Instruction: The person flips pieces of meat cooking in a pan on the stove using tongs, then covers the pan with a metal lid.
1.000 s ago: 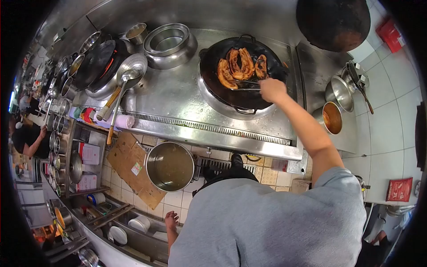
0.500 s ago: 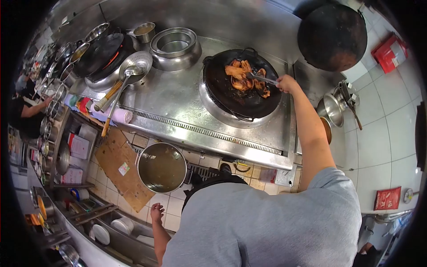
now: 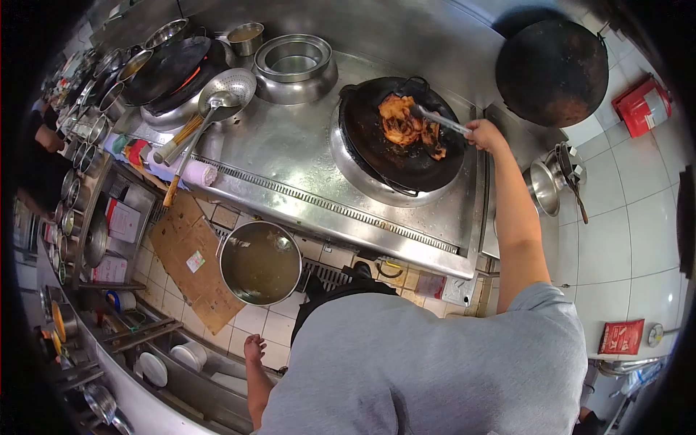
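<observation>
Tongs sit in the right hand, grip closed (tips at browned meat)

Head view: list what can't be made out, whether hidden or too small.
All in the head view:
Tips of the tongs: lost against the browned meat.
Back end of the tongs: covered by the right hand.
Any flame under the wok: hidden by the wok itself.
Bottom of the pot: hidden by murky liquid.
Small print on the red packet: too small to read.
</observation>
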The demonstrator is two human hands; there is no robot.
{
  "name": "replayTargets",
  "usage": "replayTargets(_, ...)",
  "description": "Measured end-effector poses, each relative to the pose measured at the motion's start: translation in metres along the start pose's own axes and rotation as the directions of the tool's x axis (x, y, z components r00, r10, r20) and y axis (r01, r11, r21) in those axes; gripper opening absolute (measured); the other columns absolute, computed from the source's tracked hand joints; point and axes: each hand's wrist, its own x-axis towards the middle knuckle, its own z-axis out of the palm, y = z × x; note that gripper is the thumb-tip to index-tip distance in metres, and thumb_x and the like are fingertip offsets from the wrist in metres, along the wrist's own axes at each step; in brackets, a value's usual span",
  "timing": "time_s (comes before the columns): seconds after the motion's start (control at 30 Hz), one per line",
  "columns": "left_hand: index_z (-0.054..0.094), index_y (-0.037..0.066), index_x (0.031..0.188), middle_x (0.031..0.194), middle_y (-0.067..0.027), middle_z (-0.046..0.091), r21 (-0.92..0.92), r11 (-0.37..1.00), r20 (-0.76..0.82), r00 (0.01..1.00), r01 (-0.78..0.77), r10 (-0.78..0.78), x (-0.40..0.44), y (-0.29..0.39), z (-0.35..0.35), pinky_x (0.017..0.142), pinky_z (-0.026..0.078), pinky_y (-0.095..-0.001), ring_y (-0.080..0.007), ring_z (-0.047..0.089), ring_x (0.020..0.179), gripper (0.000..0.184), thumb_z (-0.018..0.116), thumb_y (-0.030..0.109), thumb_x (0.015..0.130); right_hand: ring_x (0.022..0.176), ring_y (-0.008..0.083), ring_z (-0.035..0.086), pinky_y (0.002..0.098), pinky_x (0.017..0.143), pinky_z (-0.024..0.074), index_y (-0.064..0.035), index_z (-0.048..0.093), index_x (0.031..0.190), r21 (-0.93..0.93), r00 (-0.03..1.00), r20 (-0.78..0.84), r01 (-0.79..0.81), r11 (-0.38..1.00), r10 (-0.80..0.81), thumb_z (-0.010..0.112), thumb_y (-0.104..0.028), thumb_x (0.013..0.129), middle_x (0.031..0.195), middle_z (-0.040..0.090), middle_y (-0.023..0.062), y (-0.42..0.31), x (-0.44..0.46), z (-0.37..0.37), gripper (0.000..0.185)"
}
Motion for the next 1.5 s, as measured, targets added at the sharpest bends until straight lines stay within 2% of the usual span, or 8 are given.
replayTargets(0.1, 0.050, 0.016, 0.096, 0.083, -0.0003, 0.058, -0.013, 0.999, 0.004, 0.999, -0.033, 0.033, -0.004, 0.021, 0.001, 0.053, 0.037, -0.0310, -0.0118, 0.053, 0.064, 0.016, 0.051, 0.027, 0.085, 0.056, 0.0158, 0.055, 0.0297, 0.047, 0.0410, -0.0105, 0.061, 0.103, -0.041, 0.992, -0.020, 0.126, 0.991, -0.127, 0.060, -0.015, 0.075, 0.070, 0.060, 0.0057, -0.027, -0.011, -0.010, 0.028)
replayTargets(0.17, 0.051, 0.016, 0.096, 0.083, -0.0006, 0.058, -0.026, 0.995, 0.012, 0.995, -0.099, 0.100, -0.004, 0.033, 0.004, 0.052, 0.037, -0.0274, -0.0110, 0.053, 0.063, 0.015, 0.051, 0.027, 0.086, 0.081, 0.0245, 0.061, 0.0356, 0.068, 0.0487, -0.0132, 0.060, 0.106, -0.544, 0.931, -0.169, 0.185, 0.818, -0.323, 0.059, -0.019, 0.074, 0.092, 0.063, 0.0105, -0.058, -0.041, 0.001, 0.032)
replayTargets(0.2, 0.051, 0.015, 0.097, 0.083, -0.0011, 0.058, -0.036, 0.993, 0.013, 0.993, -0.116, 0.116, -0.007, 0.039, 0.006, 0.050, 0.036, -0.0252, -0.0106, 0.052, 0.063, 0.015, 0.051, 0.026, 0.086, 0.097, 0.0273, 0.056, 0.0389, 0.081, 0.0454, -0.0194, 0.061, 0.105, -0.609, 0.925, -0.184, 0.158, 0.778, -0.333, 0.058, -0.022, 0.073, 0.103, 0.060, 0.0089, -0.073, -0.057, 0.011, 0.032)
replayTargets(0.33, 0.051, 0.014, 0.098, 0.084, -0.0014, 0.058, -0.043, 0.992, 0.052, 0.991, -0.121, 0.123, -0.001, 0.042, 0.010, 0.050, 0.036, -0.0258, -0.0110, 0.053, 0.064, 0.016, 0.050, 0.026, 0.086, 0.086, 0.0311, 0.061, 0.0394, 0.073, 0.0493, -0.0117, 0.062, 0.098, -0.653, 0.946, -0.146, 0.127, 0.747, -0.288, 0.054, -0.013, 0.072, 0.093, 0.062, 0.0137, -0.070, -0.051, 0.080, 0.028)
replayTargets(0.53, 0.049, 0.014, 0.097, 0.084, -0.0014, 0.057, 0.008, 0.997, 0.056, 0.995, -0.078, 0.077, 0.000, 0.029, 0.003, 0.049, 0.035, -0.0272, -0.0118, 0.053, 0.064, 0.017, 0.050, 0.027, 0.086, 0.093, 0.0315, 0.057, 0.0380, 0.080, 0.0449, -0.0100, 0.062, 0.102, -0.472, 0.957, 0.065, 0.279, 0.836, -0.283, 0.063, -0.028, 0.072, 0.096, 0.061, 0.0172, -0.057, -0.048, 0.097, 0.035)
replayTargets(0.77, 0.049, 0.017, 0.096, 0.083, -0.0001, 0.057, -0.027, 0.998, 0.063, 0.996, -0.063, 0.064, -0.012, 0.014, -0.014, 0.051, 0.036, -0.0294, -0.0111, 0.052, 0.062, 0.013, 0.048, 0.025, 0.086, 0.085, 0.0289, 0.062, 0.0387, 0.070, 0.0498, -0.0091, 0.064, 0.090, -0.671, 0.943, -0.225, 0.031, 0.741, -0.244, 0.058, -0.016, 0.072, 0.090, 0.064, 0.0116, -0.035, -0.054, 0.063, 0.020)
replayTargets(1.1, 0.050, 0.017, 0.097, 0.082, 0.0011, 0.058, 0.006, 0.994, 0.064, 0.992, -0.108, 0.108, -0.011, 0.047, -0.005, 0.052, 0.036, -0.0287, -0.0108, 0.053, 0.065, 0.016, 0.050, 0.027, 0.085, 0.075, 0.0269, 0.064, 0.0372, 0.060, 0.0510, -0.0058, 0.067, 0.081, -0.764, 0.895, -0.192, 0.122, 0.634, -0.403, 0.049, -0.011, 0.075, 0.081, 0.065, 0.0119, -0.053, -0.029, 0.095, 0.020)
replayTargets(1.5, 0.051, 0.016, 0.096, 0.080, 0.0006, 0.057, -0.007, 0.998, 0.055, 0.997, -0.055, 0.055, -0.008, 0.025, 0.008, 0.050, 0.036, -0.0284, -0.0114, 0.053, 0.063, 0.013, 0.050, 0.024, 0.085, 0.082, 0.0301, 0.062, 0.0401, 0.067, 0.0499, -0.0146, 0.065, 0.089, -0.760, 0.884, -0.333, -0.045, 0.648, -0.328, 0.050, -0.008, 0.072, 0.087, 0.064, 0.0109, -0.033, -0.129, -0.016, 0.024)
